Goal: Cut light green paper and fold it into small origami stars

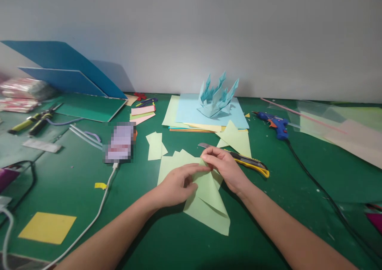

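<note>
A thin, pale green sheet of paper (209, 189), partly folded and tapering to a raised flap, is pinched at its far end between the thumb and fingertips of the right hand (224, 167). The left hand (178, 185) is laid along the left side of the same sheet, with the forefinger stretched toward the pinched point and the thumb held apart from it; whether the paper is gripped there cannot be told. The sheet is held at the near middle of the green tabletop (143, 230), and loose pale green paper pieces (168, 167) are partly covered by it. Just beside the right hand, a yellow-and-black utility knife (253, 165) is seen with its blade exposed toward the left.

Farther off, a spiky light blue folded-paper model (217, 98) is set on a stack of coloured paper sheets (183, 112). To the right, a blue glue gun with an orange trigger (279, 126) is laid down. To the left, a pixelated, pale purple phone (121, 142) is joined to a white cable (101, 210), and a yellow paper rectangle (47, 227) is placed at the near left.
</note>
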`<action>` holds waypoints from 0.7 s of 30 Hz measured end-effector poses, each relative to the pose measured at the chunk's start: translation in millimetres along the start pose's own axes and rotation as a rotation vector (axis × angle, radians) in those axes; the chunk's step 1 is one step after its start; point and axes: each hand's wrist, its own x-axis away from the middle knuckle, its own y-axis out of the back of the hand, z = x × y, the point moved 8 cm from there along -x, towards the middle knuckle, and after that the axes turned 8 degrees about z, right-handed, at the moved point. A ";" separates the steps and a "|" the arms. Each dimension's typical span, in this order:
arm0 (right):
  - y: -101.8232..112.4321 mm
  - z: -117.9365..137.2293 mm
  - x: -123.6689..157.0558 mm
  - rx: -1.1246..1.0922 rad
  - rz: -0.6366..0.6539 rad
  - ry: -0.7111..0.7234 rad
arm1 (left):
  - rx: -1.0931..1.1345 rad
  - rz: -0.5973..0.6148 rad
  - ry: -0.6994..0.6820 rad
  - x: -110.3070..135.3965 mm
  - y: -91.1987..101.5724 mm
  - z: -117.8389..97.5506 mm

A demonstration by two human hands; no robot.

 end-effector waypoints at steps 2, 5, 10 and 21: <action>-1.2 0.3 -0.3 0.005 0.003 0.002 | -0.008 0.003 -0.008 0.1 -0.5 -1.5; -1.6 0.7 -0.5 0.014 -0.001 0.005 | -0.012 -0.001 -0.009 0.2 -0.9 -2.1; -1.4 1.8 0.0 0.036 0.005 0.017 | -0.011 -0.025 -0.007 0.1 0.0 -1.4; 0.0 -1.0 -0.4 -0.001 -0.022 0.002 | -0.063 0.007 -0.023 0.7 -1.8 -4.1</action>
